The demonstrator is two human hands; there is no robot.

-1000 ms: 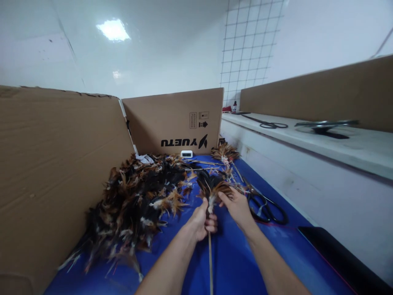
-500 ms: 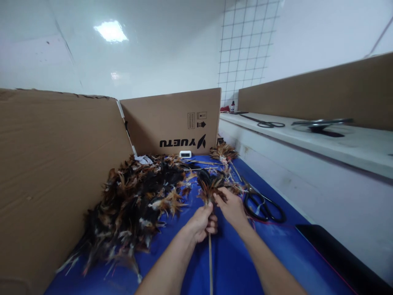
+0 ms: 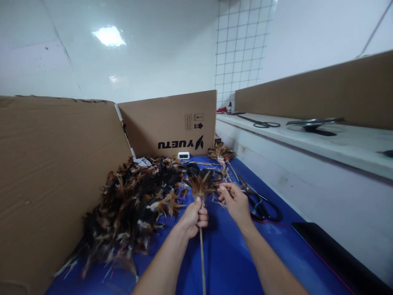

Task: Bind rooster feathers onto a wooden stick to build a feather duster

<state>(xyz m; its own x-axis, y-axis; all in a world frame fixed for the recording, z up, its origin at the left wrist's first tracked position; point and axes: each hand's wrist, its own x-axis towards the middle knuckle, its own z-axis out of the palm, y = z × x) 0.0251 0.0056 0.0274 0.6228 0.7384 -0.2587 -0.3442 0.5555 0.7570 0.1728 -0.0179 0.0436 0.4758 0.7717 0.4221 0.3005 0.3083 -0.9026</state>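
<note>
My left hand [image 3: 193, 218] is closed around the thin stick of a feather duster [image 3: 201, 185], just below its brown and black feathers. The stick runs down toward me, past the bottom of the view. To the right of the feathers, my right hand [image 3: 236, 205] is apart from the duster, thumb and fingertips pinched together. Whatever lies in that pinch is too small to make out. A large pile of loose brown and black feathers [image 3: 132, 209] lies to the left. Black-handled scissors [image 3: 272, 209] rest just beyond my right hand.
A cardboard panel [image 3: 138, 131] stands at the back, another cardboard panel [image 3: 55, 184] at the left. Before them are a small white digital display [image 3: 183, 155] and a feather bunch [image 3: 221, 152]. On the right, a black flat object [image 3: 331, 250] lies below a white ledge [image 3: 307, 139].
My right hand has drawn away from the feathers to the right. My left hand and the duster sit slightly further left, still gripped.
</note>
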